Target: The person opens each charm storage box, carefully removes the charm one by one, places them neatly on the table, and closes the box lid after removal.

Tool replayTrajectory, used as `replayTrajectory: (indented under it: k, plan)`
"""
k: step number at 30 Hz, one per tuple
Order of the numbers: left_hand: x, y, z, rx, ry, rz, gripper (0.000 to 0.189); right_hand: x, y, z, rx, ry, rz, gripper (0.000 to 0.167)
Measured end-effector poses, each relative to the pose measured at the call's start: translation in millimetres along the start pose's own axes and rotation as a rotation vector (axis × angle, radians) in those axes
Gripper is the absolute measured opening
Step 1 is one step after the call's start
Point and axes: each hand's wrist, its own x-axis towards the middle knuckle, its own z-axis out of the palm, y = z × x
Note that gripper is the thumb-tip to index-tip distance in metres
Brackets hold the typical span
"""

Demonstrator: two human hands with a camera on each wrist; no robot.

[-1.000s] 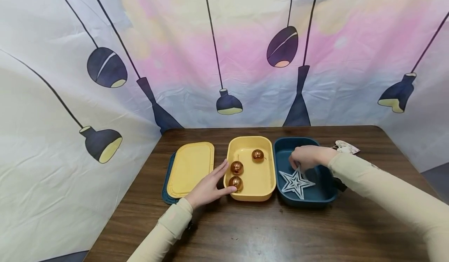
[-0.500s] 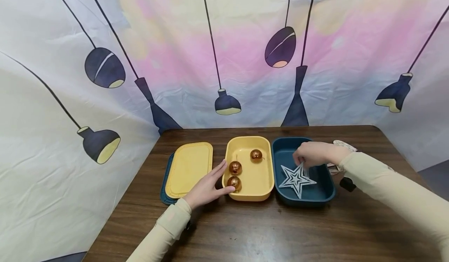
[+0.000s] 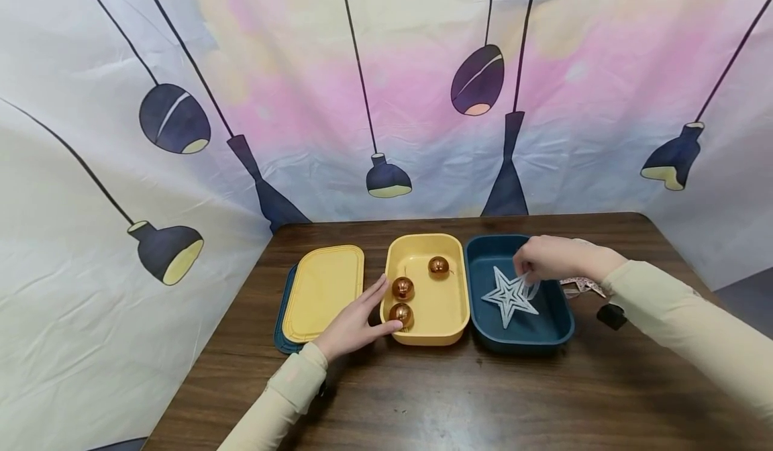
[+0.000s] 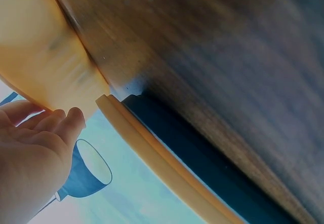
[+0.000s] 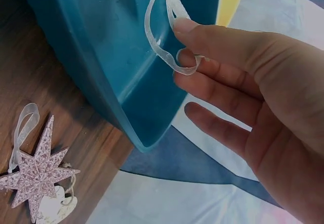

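My right hand (image 3: 555, 260) is over the navy blue box (image 3: 483, 256). Its thumb and index finger pinch one point of a white star ornament (image 3: 508, 298). In the right wrist view a sheer ribbon loop (image 5: 161, 51) trails from that star beside the fingers. My left hand (image 3: 353, 327) lies along the left side of the yellow box (image 3: 437, 327), fingers extended at the wall and thumb at the near left corner. Shiny copper-coloured bauble ornaments (image 3: 402, 288) sit inside the yellow box, two near the left hand and one farther back.
A yellow lid (image 3: 326, 293) on top of a navy lid (image 3: 282, 337) lies left of the boxes. Right of the navy box, a pink glitter star ornament (image 5: 38, 176) and a white heart tag (image 5: 55, 209) lie on the wooden table (image 3: 410, 397). A printed cloth hangs behind.
My right hand has shifted a little right and away from me, and the white star has turned in its pinch. My left hand and the baubles stay put.
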Motion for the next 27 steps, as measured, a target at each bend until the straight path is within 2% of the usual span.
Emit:
replayTrajectory:
  k: [10,17,27]
  plan:
    - [0.6,0.0,0.4,-0.005,0.004,0.003,0.095,-11.2,1.2,-11.1,-0.021,0.093,0.024,0.009]
    - [-0.2,0.0,-0.3,-0.008,-0.005,0.001,0.095,-24.1,4.7,-23.8,-0.080,0.179,0.045,0.010]
    - [0.4,-0.3,-1.5,-0.001,-0.001,0.003,0.097,-55.4,19.7,-38.3,-0.174,0.408,0.013,0.015]
